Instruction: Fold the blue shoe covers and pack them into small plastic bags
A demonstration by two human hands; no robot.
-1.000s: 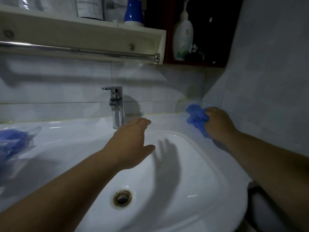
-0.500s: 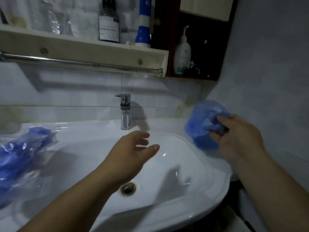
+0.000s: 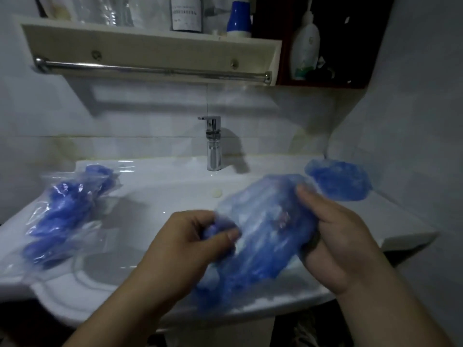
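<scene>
**A:** Compared with half a second ago, the crumpled thin blue plastic shoe cover (image 3: 263,229) is at the middle instead of off by the right wall, and the left hand (image 3: 190,249) joins the right hand (image 3: 333,241) on it.

**B:** How do they hold it?

**A:** The left pinches the near end between thumb and curled fingers. The right curls round the far edge, thumb on top. The cover hangs between them above the white ceramic sink (image 3: 395,221), probably being drawn flat for folding.

**B:** And around it?

**A:** Another loose blue cover (image 3: 338,180) lies on the back right corner of the rim, near the right hand and likely next in line. Clear plastic bags (image 3: 65,211) already stuffed with blue covers rest well apart on the left rim; I'd guess those are finished. A chrome tap (image 3: 213,144) stands behind, between the two piles.
</scene>
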